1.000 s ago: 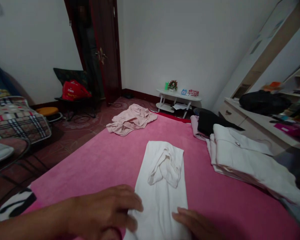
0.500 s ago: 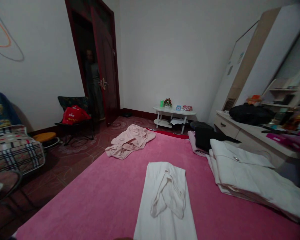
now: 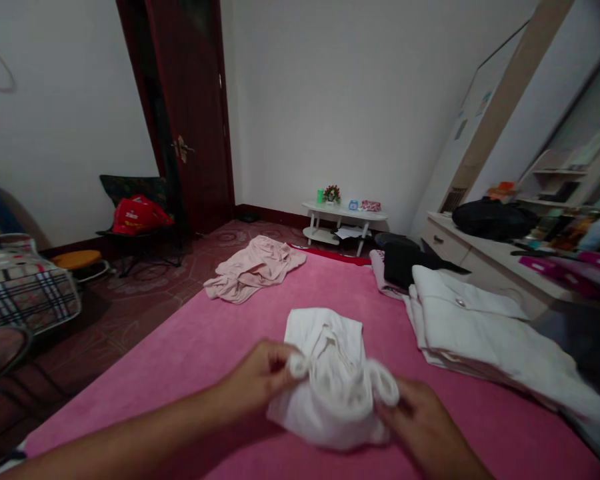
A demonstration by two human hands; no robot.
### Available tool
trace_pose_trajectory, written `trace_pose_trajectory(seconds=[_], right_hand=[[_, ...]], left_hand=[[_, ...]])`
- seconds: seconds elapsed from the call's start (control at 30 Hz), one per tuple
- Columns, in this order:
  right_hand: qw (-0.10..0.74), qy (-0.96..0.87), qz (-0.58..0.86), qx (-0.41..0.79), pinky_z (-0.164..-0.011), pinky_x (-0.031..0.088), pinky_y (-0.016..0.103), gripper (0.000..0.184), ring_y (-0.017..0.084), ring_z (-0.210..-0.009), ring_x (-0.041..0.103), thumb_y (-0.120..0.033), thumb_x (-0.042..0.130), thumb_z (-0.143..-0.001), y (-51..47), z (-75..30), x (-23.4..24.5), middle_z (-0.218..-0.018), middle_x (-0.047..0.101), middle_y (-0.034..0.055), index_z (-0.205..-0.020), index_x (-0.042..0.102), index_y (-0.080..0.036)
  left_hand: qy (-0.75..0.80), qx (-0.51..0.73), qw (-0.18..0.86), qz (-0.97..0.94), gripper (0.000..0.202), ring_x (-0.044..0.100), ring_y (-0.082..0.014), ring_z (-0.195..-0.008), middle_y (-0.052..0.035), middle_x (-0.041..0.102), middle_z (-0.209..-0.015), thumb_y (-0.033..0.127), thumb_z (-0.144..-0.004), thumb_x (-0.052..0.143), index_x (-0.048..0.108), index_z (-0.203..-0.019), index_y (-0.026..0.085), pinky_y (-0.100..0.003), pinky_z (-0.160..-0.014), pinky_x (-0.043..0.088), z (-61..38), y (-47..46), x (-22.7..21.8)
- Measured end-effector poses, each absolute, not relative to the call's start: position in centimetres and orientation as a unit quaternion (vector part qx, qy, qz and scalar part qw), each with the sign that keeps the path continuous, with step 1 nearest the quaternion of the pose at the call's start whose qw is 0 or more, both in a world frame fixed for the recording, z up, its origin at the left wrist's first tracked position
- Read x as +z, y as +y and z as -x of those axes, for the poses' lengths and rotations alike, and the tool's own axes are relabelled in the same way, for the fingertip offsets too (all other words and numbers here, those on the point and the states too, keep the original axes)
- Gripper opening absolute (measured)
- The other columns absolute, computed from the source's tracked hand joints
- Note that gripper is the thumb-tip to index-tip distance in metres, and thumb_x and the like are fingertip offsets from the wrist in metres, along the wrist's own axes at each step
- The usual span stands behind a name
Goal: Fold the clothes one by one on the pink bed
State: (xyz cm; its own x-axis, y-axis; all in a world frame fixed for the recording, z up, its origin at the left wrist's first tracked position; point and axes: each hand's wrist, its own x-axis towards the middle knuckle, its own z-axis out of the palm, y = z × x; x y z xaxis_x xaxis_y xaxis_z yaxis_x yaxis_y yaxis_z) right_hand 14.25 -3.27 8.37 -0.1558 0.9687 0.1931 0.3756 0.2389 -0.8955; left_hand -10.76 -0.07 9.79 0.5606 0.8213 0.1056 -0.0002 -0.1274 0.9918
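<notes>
A white garment (image 3: 325,413) lies on the pink bedspread (image 3: 180,387), its near end folded up over the middle and partly blurred. My left hand (image 3: 266,375) pinches the left edge of that fold between thumb and fingers. On the opposite edge, my right hand (image 3: 413,410) grips the cloth, its fingers partly hidden behind the rolled fabric. The far end of the garment rests flat on the bed.
A crumpled pale pink garment (image 3: 255,267) lies at the bed's far left corner. Folded white clothes (image 3: 480,333) and a black garment (image 3: 413,263) are along the right side, beside a cabinet (image 3: 450,240). A low white table (image 3: 345,212) stands beyond the bed.
Both hands have come into view and hold the white garment. Its near end has been lifted and folded away from me. The door now stands nearer closed, and the person there is out of sight.
</notes>
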Motion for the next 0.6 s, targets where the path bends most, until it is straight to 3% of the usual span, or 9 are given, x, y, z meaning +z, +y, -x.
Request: trace_pose_trajectory(seconds=[0.1,0.23,0.4,0.5,0.6], right_hand=[[0.495,-0.55,0.503,0.446,-0.07,0.053,0.035,0.042,0.025,-0.078,0.068,-0.051,0.069,-0.067,0.7,-14.9,7.5,-0.086,0.073,0.0073,-0.094,0.067,-0.02],[0.516,-0.441,0.519,0.519,-0.062,0.053,0.031,0.051,0.023,-0.071,0.069,-0.038,0.078,-0.056,4.0,-15.5,3.8,-0.083,0.073,0.0063,-0.1,0.059,-0.019],[0.554,-0.462,0.491,0.488,-0.067,0.051,0.027,0.056,0.019,-0.077,0.068,-0.03,0.072,-0.066,3.8,-15.7,3.0,-0.089,0.071,0.0039,-0.116,0.052,-0.019],[0.534,-0.51,0.51,0.44,-0.068,0.052,0.029,0.055,0.019,-0.077,0.067,-0.029,0.066,-0.07,3.8,-16.1,3.6,-0.093,0.068,0.0051,-0.122,0.048,-0.019],[0.464,-0.596,0.59,0.285,-0.077,0.053,0.038,0.049,0.022,-0.083,0.065,-0.024,0.06,-0.072,3.9,-16.4,3.5,-0.108,0.063,0.0105,-0.12,0.051,-0.017]], left_hand=[[0.389,0.435,0.567,-0.581,0.042,0.06,-0.0163,-0.066,-0.0057,0.067,-0.079,0.051,-0.071,0.07,0.065,-0.087,0.012,-0.025,-0.061,0.044,9.3,5.1,8.0],[0.454,0.424,0.556,-0.552,0.052,0.063,-0.0187,-0.069,-0.0057,0.068,-0.081,0.031,-0.056,0.078,0.06,-0.101,0.012,-0.027,-0.061,0.047,8.3,8.8,4.6],[0.44,0.458,0.507,-0.583,0.064,0.061,-0.0159,-0.064,-0.0015,0.066,-0.08,0.03,-0.07,0.065,0.046,-0.13,0.018,-0.025,-0.056,0.045,8.5,8.8,3.6],[0.466,0.42,0.395,-0.671,0.052,0.061,-0.0166,-0.071,-0.0026,0.065,-0.084,0.021,-0.075,0.059,0.054,-0.127,0.02,-0.027,-0.064,0.048,9.1,8.6,3.8],[0.506,0.328,0.211,-0.77,0.037,0.061,-0.021,-0.082,-0.0076,0.064,-0.098,0.014,-0.075,0.058,0.068,-0.11,0.021,-0.035,-0.077,0.049,9.6,8.1,4.7]])
